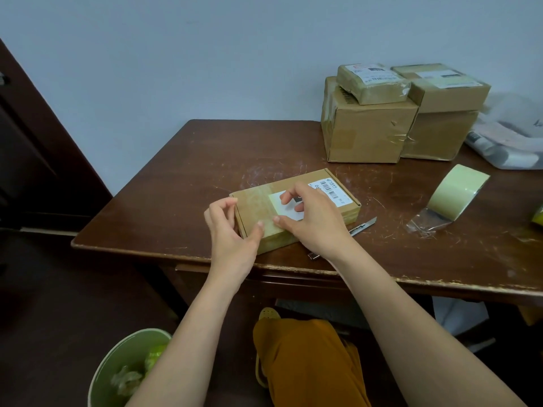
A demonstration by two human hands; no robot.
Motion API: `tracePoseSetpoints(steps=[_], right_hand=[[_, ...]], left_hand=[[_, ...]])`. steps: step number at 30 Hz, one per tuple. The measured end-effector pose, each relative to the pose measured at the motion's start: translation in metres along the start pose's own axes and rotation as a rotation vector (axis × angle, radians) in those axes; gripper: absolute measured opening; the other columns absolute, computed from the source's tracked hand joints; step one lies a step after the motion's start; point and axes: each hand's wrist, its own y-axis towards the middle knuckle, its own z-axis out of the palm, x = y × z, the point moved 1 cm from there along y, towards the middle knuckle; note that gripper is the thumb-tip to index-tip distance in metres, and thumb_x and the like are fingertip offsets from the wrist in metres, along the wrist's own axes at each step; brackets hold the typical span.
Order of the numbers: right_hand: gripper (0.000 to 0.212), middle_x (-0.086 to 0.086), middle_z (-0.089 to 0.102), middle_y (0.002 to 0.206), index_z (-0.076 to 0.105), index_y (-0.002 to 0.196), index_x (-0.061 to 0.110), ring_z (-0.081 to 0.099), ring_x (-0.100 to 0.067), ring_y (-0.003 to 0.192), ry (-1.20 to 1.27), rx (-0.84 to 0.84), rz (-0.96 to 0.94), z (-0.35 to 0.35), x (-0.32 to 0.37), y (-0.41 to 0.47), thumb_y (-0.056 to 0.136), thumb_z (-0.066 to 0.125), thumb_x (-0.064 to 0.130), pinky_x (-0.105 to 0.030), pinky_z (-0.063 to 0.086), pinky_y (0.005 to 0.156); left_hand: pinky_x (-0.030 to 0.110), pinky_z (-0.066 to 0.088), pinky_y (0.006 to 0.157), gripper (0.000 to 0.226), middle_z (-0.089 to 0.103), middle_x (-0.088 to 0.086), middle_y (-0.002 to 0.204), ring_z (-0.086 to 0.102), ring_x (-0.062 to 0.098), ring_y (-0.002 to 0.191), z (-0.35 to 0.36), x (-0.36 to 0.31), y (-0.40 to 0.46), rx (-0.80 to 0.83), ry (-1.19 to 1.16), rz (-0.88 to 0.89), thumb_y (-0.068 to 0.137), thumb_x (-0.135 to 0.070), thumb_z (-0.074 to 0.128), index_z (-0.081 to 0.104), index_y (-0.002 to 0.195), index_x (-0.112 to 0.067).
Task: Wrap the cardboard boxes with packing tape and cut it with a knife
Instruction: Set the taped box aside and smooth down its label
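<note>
A flat cardboard box (255, 207) with white shipping labels lies near the front edge of the brown table (205, 160); a band of clear tape crosses its left part. My left hand (232, 230) holds the box's left end, thumb on top and fingers curled at the side. My right hand (308, 218) rests on the box top, thumb and fingertips pressing on the label. A roll of pale packing tape (454, 193) stands to the right with a loose clear end. The utility knife (363, 226) lies just right of the box, partly hidden by my right hand.
Several taped cardboard boxes (367, 127) are stacked at the table's back right, with plastic mailer bags (511, 136) beside them. A small metal clip (313, 255) lies at the front edge. A green waste bin (123, 368) stands on the floor at lower left.
</note>
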Motion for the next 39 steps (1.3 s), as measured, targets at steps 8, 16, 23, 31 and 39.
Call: tracePoseSetpoints(steps=[8, 16, 23, 31, 39], right_hand=[[0.040, -0.004, 0.066, 0.127, 0.066, 0.122, 0.017, 0.052, -0.021, 0.123, -0.093, -0.037, -0.040, 0.008, 0.005, -0.013, 0.094, 0.049, -0.005, -0.027, 0.039, 0.099], [0.080, 0.002, 0.004, 0.167, 0.011, 0.159, 0.019, -0.006, -0.015, 0.153, -0.461, 0.196, -0.318, 0.035, 0.027, -0.064, 0.092, 0.053, 0.013, -0.038, -0.013, 0.122], [0.084, 0.010, 0.008, 0.166, 0.011, 0.159, 0.024, 0.000, -0.010, 0.153, -0.515, 0.241, -0.379, 0.035, 0.025, -0.057, 0.086, 0.053, 0.022, -0.045, -0.007, 0.124], [0.060, 0.009, 0.022, 0.163, 0.027, 0.156, 0.023, 0.011, -0.006, 0.151, -0.451, 0.126, -0.326, 0.032, 0.018, -0.056, 0.102, 0.032, 0.047, -0.034, 0.002, 0.123], [0.051, 0.009, 0.023, 0.163, 0.033, 0.153, 0.030, 0.010, -0.010, 0.152, -0.411, 0.102, -0.146, 0.012, 0.007, -0.044, 0.106, 0.020, 0.046, -0.036, 0.005, 0.123]], left_hand=[[-0.003, 0.026, 0.095, 0.028, 0.038, -0.005, 0.136, 0.037, -0.011, 0.121, -0.003, 0.004, -0.007, 0.024, 0.270, 0.209, 0.104, -0.010, 0.037, 0.062, 0.116, -0.016], [0.011, 0.034, 0.107, 0.040, 0.051, -0.011, 0.137, 0.044, -0.010, 0.125, -0.011, 0.009, -0.008, 0.004, -0.001, 0.110, 0.104, -0.001, 0.033, 0.061, 0.127, -0.018], [0.010, 0.032, 0.108, 0.040, 0.049, -0.004, 0.142, 0.044, 0.003, 0.130, -0.013, 0.010, -0.003, 0.025, 0.124, 0.167, 0.102, 0.003, 0.033, 0.060, 0.129, -0.012], [-0.002, 0.027, 0.099, 0.036, 0.046, -0.003, 0.140, 0.038, -0.007, 0.124, -0.023, 0.013, -0.001, 0.098, 0.393, 0.310, 0.101, 0.001, 0.036, 0.059, 0.127, -0.005], [0.039, 0.049, 0.095, 0.017, 0.049, -0.010, 0.104, 0.046, 0.009, 0.105, -0.017, 0.002, -0.007, 0.023, 0.580, 0.357, 0.097, -0.020, 0.047, 0.062, 0.102, -0.013]])
